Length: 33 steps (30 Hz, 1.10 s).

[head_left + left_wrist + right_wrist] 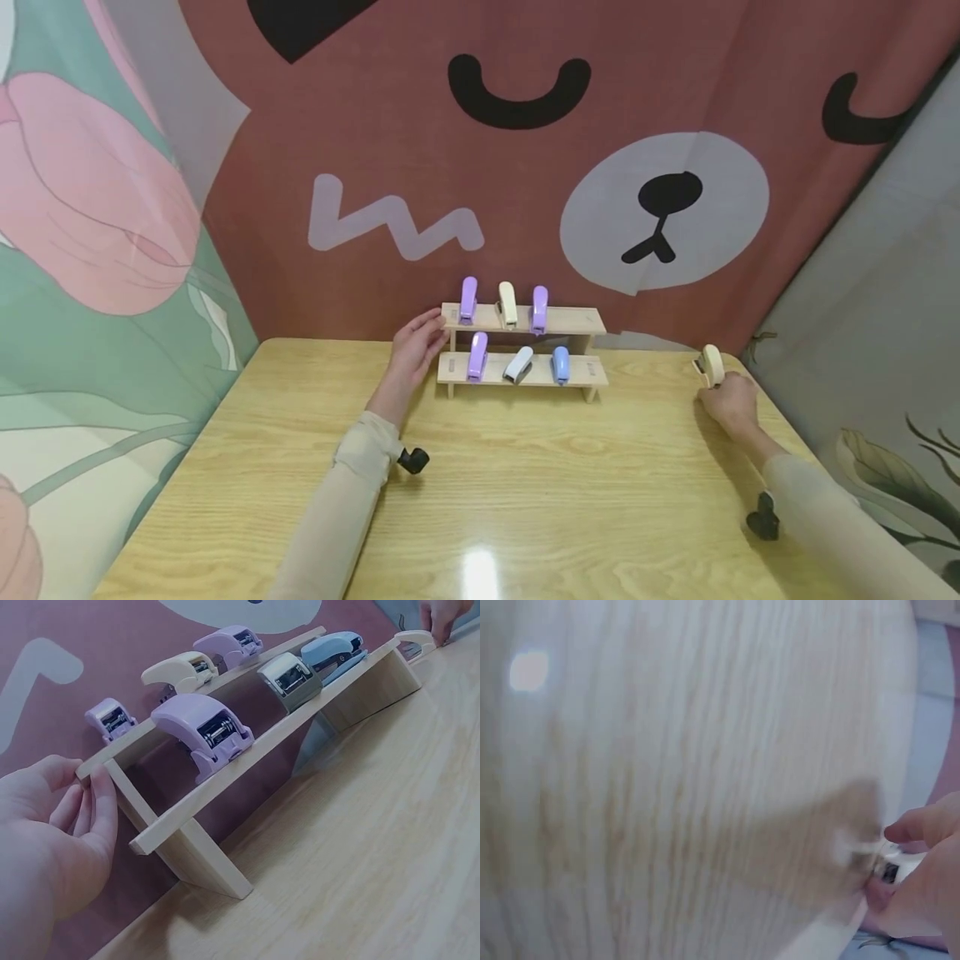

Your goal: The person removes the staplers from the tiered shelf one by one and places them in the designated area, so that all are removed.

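nearest our head camera lie the left sleeve (326,521) at seven o'clock and the right sleeve (840,517) at four. between three and four o'clock we see the right hand (735,406) grasping a cream stapler (712,365), well apart from the two-tier wooden rack (581,321) near the centre. the left hand (418,350) is at the rack's nine o'clock end; only the left wrist view shows us its thumb and fingers pinching the upper shelf's edge. that view also shows us the staplers' metal fronts, and the right hand at two o'clock. the right wrist view gives us the blurred wooden tabletop (667,750), with the held stapler partly hidden at four o'clock; we cannot tell whether it touches the wood.

from nine towards three o'clock, we count on the upper shelf a lilac stapler (468,300), another cream stapler (507,304) and a second lilac stapler (539,310); on the lower, a third lilac stapler (477,357), a white-and-grey stapler (518,365) and a blue stapler (560,365).
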Each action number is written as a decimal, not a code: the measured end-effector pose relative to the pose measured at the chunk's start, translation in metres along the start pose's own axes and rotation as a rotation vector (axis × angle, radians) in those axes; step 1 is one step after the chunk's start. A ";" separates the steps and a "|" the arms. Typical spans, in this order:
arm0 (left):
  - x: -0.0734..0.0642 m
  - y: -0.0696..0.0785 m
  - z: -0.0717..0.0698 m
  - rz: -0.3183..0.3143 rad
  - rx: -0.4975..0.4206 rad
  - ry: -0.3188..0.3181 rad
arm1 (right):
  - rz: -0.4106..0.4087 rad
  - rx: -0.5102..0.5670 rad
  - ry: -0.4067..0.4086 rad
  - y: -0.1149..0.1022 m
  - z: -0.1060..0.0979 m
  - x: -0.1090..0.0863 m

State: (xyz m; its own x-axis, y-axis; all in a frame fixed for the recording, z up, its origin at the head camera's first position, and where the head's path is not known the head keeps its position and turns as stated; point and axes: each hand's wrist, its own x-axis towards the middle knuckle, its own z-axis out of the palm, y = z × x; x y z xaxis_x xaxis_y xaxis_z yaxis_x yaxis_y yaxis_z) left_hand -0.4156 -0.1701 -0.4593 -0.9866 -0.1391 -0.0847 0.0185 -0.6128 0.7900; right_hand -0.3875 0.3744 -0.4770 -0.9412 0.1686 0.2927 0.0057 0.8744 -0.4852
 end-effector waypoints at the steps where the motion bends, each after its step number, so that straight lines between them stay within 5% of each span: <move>1: 0.001 0.000 0.000 -0.004 -0.007 -0.002 | -0.002 0.002 -0.015 -0.003 -0.002 -0.001; 9: 0.005 0.000 -0.001 -0.029 -0.025 -0.027 | 0.001 0.004 -0.018 -0.023 -0.011 -0.008; 18: 0.005 -0.004 -0.001 -0.012 0.137 -0.011 | -0.025 0.026 0.002 -0.056 -0.013 -0.016; 29: -0.001 -0.020 -0.007 0.080 0.161 -0.138 | -0.083 0.295 0.049 -0.115 -0.003 -0.036; 33: 0.000 -0.032 -0.008 0.069 0.160 -0.181 | -0.077 0.376 0.079 -0.131 0.003 -0.040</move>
State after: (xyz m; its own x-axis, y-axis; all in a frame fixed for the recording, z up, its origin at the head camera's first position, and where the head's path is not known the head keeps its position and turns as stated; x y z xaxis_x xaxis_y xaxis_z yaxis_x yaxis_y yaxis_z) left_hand -0.4146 -0.1568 -0.4899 -0.9971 -0.0261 0.0714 0.0753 -0.4733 0.8777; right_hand -0.3512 0.2516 -0.4275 -0.9052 0.1563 0.3952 -0.2017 0.6605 -0.7233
